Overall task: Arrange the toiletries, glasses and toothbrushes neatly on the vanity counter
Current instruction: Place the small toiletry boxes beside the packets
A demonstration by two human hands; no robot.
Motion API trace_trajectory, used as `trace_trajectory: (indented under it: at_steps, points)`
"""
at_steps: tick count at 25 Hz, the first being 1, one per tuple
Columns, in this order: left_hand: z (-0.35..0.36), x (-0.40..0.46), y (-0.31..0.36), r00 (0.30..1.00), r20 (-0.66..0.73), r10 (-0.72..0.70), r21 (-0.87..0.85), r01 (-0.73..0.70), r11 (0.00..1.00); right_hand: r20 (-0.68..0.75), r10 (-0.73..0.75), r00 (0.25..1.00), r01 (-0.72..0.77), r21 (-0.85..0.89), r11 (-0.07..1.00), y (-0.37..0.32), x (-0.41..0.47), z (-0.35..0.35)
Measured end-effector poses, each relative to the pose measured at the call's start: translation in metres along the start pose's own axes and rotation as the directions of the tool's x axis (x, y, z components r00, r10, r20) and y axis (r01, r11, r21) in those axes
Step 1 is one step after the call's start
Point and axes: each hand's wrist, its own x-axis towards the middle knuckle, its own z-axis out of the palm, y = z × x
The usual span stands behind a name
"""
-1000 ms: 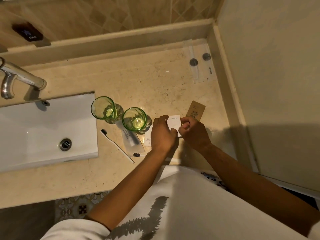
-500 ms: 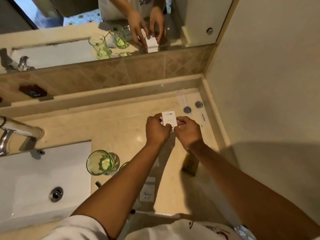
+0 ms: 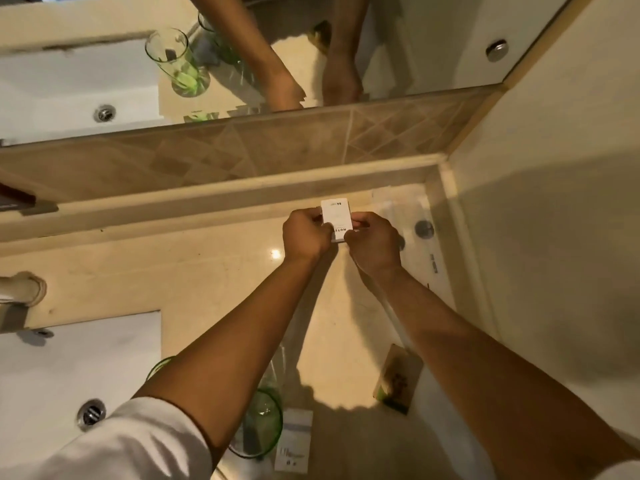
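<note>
— Beige vanity counter (image 3: 194, 271), sink (image 3: 69, 368) at the left, a green glass (image 3: 263, 424) low down by the forearm. What step is this?

— Placing. Left hand (image 3: 304, 233) and right hand (image 3: 374, 244) pinch a small white box (image 3: 336, 218) by its sides, near the back ledge (image 3: 207, 199). Next, I'd judge: set it square and release.

— Any writing?

— "HOTE…", upside down; the rest is too small.

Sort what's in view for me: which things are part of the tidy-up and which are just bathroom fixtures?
Part of the job:
- white box, held by left hand and right hand
- green glass
- white sachet
- brown packet
- clear packet in the back corner

Just fixtures:
- sink
- drain
- tap
- mirror
</note>
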Motion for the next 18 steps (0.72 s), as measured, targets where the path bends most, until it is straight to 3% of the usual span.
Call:
trace_trajectory:
  at_steps: [3, 18]
  points:
    - [0.003, 0.019, -0.004, 1.000, -0.005, 0.007, -0.024, -0.007, 1.000, 0.001, 0.026, 1.000, -0.026, 0.064, 0.998, 0.004, 0.014, 0.012]
    - [0.012, 0.026, -0.007, 0.995, -0.052, 0.083, -0.004, -0.083, 0.997, 0.000, -0.003, 1.000, 0.003, -0.022, 1.000, 0.009, 0.018, 0.016]
